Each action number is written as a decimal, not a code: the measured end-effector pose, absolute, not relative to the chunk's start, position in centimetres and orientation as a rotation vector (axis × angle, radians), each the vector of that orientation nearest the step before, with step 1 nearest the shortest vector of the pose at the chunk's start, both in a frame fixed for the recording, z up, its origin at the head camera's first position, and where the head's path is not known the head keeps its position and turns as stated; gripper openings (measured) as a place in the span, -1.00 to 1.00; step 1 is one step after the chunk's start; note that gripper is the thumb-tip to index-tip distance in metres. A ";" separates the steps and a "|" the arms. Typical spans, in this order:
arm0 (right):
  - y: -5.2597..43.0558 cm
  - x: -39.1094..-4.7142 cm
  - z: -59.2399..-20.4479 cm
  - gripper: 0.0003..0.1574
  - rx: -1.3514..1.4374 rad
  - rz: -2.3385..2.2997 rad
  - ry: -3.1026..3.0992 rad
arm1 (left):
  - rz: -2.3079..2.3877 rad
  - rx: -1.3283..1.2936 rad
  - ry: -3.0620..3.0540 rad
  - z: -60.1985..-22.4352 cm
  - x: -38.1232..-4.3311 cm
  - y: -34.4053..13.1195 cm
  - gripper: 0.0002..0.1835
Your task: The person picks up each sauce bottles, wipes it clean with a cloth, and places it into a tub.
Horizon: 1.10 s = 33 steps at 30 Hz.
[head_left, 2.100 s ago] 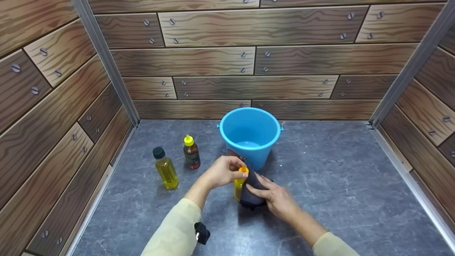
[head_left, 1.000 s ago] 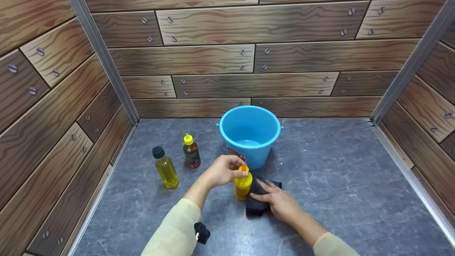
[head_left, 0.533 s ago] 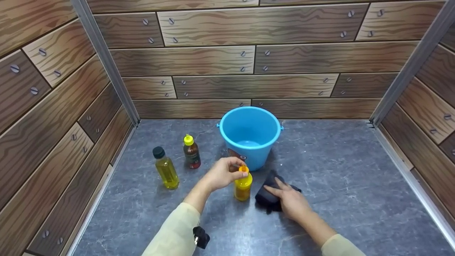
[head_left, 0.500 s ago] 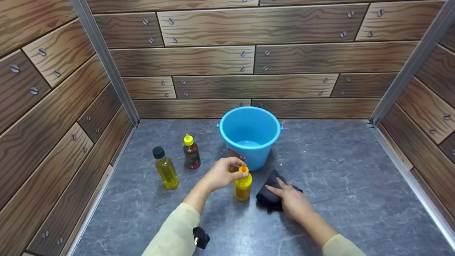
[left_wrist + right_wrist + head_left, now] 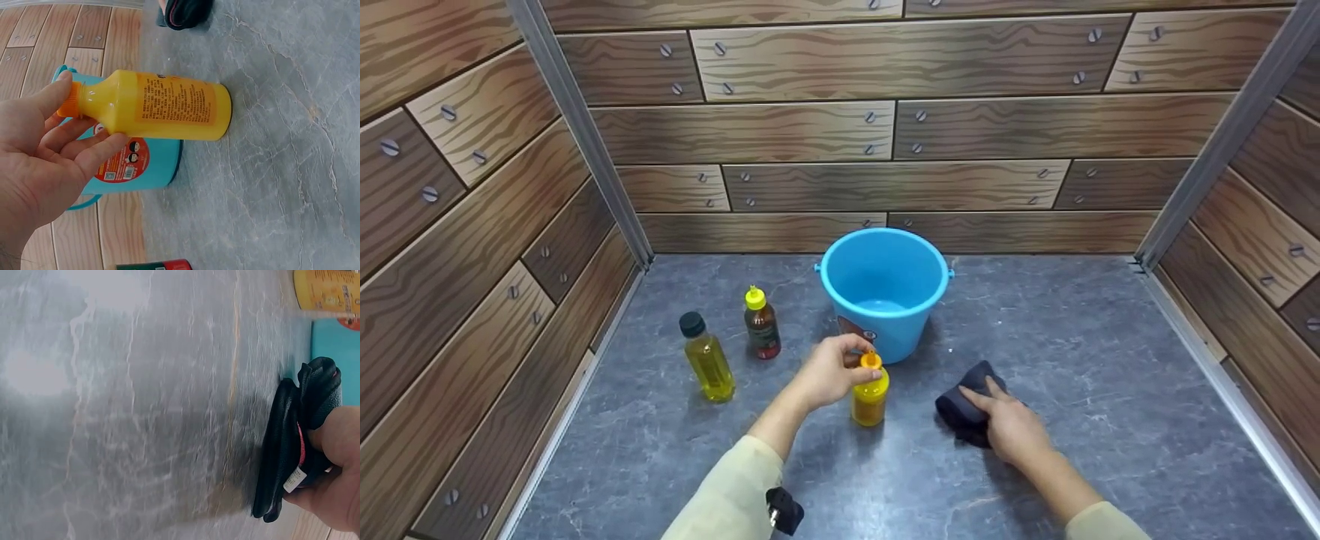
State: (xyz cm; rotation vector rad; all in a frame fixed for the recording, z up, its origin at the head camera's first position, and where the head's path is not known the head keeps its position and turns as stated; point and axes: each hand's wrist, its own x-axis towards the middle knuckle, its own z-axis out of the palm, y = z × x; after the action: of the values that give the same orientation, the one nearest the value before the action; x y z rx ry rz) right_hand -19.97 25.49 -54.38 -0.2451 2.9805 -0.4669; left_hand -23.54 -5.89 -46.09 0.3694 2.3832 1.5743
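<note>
My left hand [image 5: 826,375] pinches the orange cap of a yellow squeeze bottle [image 5: 869,405] standing upright in front of the bucket. In the left wrist view, the thumb lies on the cap, and the bottle's printed label [image 5: 177,101] faces the camera. Farther right, my right hand [image 5: 1017,433] grips a folded dark cloth [image 5: 964,411] low at the grey surface. The right wrist view shows the cloth bunched between thumb and fingers, with a white tag [image 5: 295,480] and a pink edge; some fingers are hidden behind it.
Behind the yellow bottle is a light-blue bucket [image 5: 911,319]. To the left stand a brown-red sauce bottle [image 5: 763,330] with a yellow cap and an oil bottle [image 5: 709,367] with a dark cap. Wood-patterned panels [image 5: 885,135] wall in the back and sides.
My right hand has drawn the cloth off the yellow bottle's side and away to the right. The left hand stays on the cap, and the bottle keeps its place.
</note>
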 end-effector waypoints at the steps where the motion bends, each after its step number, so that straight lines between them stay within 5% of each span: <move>1: 25.7 -20.0 -54.4 -0.18 -0.238 -0.470 2.989 | 1.573 0.367 2.388 -46.1 -23.6 -5.9 -0.81; 19: 25.5 -20.7 -54.4 -0.27 -0.280 -0.469 2.977 | 1.607 0.325 2.373 -45.6 -23.4 -7.3 -0.83; 33: 25.9 -20.7 -54.5 -0.32 -0.234 -0.448 2.950 | 1.647 0.489 2.234 -38.2 -23.8 -8.2 -0.77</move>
State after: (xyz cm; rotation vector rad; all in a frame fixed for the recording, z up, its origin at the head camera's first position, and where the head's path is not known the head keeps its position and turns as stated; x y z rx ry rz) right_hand -20.71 25.92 -54.52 -0.2336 2.9500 -0.4475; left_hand -23.83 -8.18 -38.17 0.4887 2.2342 1.6471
